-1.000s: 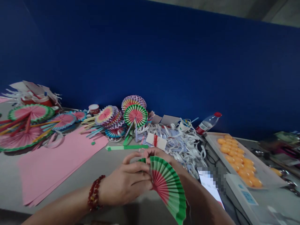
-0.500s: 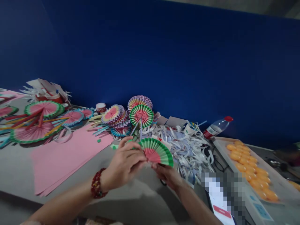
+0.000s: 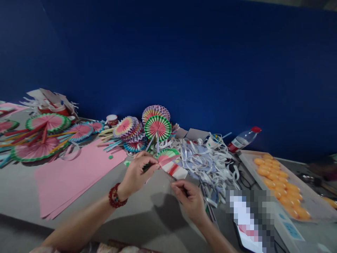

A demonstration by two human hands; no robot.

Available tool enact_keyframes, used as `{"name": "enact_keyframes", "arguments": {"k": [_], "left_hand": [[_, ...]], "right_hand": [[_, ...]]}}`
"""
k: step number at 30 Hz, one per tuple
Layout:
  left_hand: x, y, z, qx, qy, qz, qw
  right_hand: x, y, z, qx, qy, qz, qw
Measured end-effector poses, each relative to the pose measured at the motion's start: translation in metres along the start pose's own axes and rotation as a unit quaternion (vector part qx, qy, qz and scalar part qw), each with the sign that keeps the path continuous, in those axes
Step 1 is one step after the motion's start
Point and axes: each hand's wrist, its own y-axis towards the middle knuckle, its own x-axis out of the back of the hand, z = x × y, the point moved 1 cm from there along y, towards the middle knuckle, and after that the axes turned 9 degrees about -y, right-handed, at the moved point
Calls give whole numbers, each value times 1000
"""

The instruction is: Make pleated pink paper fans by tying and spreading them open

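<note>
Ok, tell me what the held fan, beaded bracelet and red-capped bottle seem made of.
Held fan: apparently matte paper, by its fine pleats. Beaded bracelet: beads glint slightly; stone, glass or plastic, unclear. Red-capped bottle: probably smooth, glossy plastic, being see-through near its cap.

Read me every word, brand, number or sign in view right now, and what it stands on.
No text can be read.
Bottle: the label is too small and blurred.
Phone: the screen is mostly pixelated, nothing legible.
Tub: any marking on its side is too small.
Blue patch right of the phone: too blurred to tell whether it bears text.
</note>
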Motion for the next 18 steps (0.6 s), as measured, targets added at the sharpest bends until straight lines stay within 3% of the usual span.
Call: {"name": "enact_keyframes", "arguments": {"k": [6,11,14,18], "left_hand": [[-2,0,4,-2,6,-4,1000],[-5,1,3,-58,84,-9,995],[-7,0,-2,-98,144,26,984],[-10,-4,-12,-134,226,117,958]], "right_hand": [[-1,-2,2,30,-43,-6,999],[6,-3,19,115,-142,29,983],[17,0,35,171,-223,51,958],[32,11,54,238,-326,72,912]]}}
